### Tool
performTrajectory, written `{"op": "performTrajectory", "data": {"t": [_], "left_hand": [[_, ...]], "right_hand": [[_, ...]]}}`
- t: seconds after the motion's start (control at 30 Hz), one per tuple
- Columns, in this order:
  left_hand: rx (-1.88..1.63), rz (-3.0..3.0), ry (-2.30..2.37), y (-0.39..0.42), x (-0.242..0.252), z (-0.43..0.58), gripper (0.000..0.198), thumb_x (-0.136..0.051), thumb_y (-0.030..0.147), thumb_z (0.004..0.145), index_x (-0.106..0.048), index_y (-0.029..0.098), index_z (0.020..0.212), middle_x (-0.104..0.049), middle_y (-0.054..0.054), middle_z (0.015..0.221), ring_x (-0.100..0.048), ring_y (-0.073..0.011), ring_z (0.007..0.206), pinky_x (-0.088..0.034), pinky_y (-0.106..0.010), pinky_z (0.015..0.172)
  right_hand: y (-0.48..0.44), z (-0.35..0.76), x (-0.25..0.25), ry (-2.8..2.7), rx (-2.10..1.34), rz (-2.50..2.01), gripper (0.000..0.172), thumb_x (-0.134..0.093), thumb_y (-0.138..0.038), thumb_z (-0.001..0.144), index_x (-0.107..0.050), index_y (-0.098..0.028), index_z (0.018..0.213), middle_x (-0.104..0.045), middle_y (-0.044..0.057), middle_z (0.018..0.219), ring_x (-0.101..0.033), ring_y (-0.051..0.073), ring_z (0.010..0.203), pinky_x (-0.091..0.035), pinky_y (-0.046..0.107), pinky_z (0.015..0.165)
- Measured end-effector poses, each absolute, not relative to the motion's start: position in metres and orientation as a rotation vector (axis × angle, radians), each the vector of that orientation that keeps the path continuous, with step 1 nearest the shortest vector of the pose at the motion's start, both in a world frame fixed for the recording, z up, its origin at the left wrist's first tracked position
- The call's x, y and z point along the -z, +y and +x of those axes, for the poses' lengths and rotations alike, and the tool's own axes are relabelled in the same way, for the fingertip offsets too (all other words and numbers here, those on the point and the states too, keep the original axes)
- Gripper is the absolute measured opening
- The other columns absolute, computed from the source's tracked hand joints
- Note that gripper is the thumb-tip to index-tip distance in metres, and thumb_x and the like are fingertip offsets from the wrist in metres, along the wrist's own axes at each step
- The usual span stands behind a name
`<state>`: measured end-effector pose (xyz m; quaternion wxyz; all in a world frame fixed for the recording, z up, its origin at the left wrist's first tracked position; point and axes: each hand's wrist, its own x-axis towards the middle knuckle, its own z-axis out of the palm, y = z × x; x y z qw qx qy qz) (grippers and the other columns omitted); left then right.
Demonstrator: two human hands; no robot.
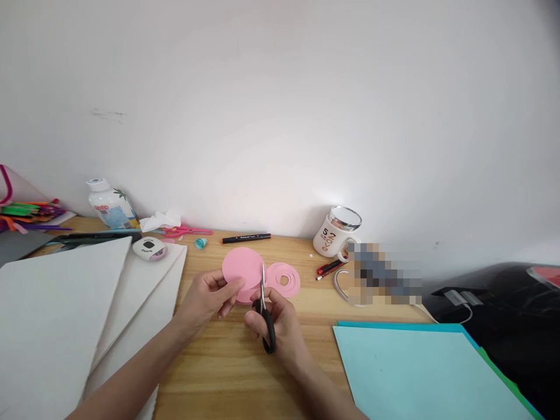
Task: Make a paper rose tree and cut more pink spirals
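My left hand (pixel 209 296) pinches a round pink paper disc (pixel 242 265) by its lower edge, thumb on top. In my right hand (pixel 280 324) is a pair of scissors (pixel 268 329) with black handles, the blades pointing up and away from me. The blades stand at the disc's right edge; whether they are cutting into it I cannot tell. Just behind and to the right, pink paper rings (pixel 294 284) lie nested on the table. More pink paper shows under the held disc, partly covered by it and my fingers.
Large white boards (pixel 56 315) cover the left side, with a small white device (pixel 149 249) on top. A black marker (pixel 246 238), pink scissors (pixel 192 231) and a teal cap (pixel 200 243) lie near the wall. A white mug (pixel 331 236) stands back right. Blue paper sheets (pixel 429 367) lie front right.
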<state>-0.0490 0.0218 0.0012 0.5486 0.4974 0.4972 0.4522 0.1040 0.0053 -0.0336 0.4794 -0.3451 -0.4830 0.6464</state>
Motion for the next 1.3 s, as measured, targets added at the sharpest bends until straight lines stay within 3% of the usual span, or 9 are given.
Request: {"op": "performTrajectory", "data": {"t": [0.5, 0.9, 1.3], "left_hand": [[-1.031, 1.172, 1.161, 0.021, -0.006, -0.046, 0.040, -0.068, 0.048, 0.068, -0.053, 0.014, 0.054, -0.053, 0.003, 0.046, -0.043, -0.0055, 0.032, -0.028, -0.017, 0.033], [-0.885, 1.322, 1.232, 0.021, -0.001, -0.049, 0.036, -0.065, 0.044, 0.070, -0.060, 0.012, 0.054, -0.046, 0.005, 0.037, -0.036, -0.0041, 0.031, -0.024, -0.018, 0.036], [-0.932, 1.288, 1.202, 0.023, 0.003, -0.050, 0.035, -0.065, 0.044, 0.071, -0.059, 0.013, 0.056, -0.046, 0.005, 0.039, -0.036, -0.0044, 0.032, -0.023, -0.018, 0.035]], "right_hand": [[0.003, 0.100, 0.036, -1.202, -1.575, -0.799, 0.040, -0.076, -0.045, 0.065, -0.053, -0.018, 0.083, -0.047, -0.008, 0.055, -0.040, 0.005, 0.042, -0.036, 0.016, 0.040], [0.006, 0.103, 0.031, -1.183, -1.585, -0.709, 0.043, -0.081, -0.039, 0.061, -0.050, -0.017, 0.083, -0.051, -0.005, 0.064, -0.038, 0.007, 0.055, -0.029, 0.019, 0.051], [0.005, 0.103, 0.031, -1.192, -1.614, -0.738, 0.043, -0.078, -0.042, 0.062, -0.049, -0.018, 0.082, -0.044, -0.008, 0.056, -0.027, 0.005, 0.048, -0.021, 0.019, 0.045]]}}
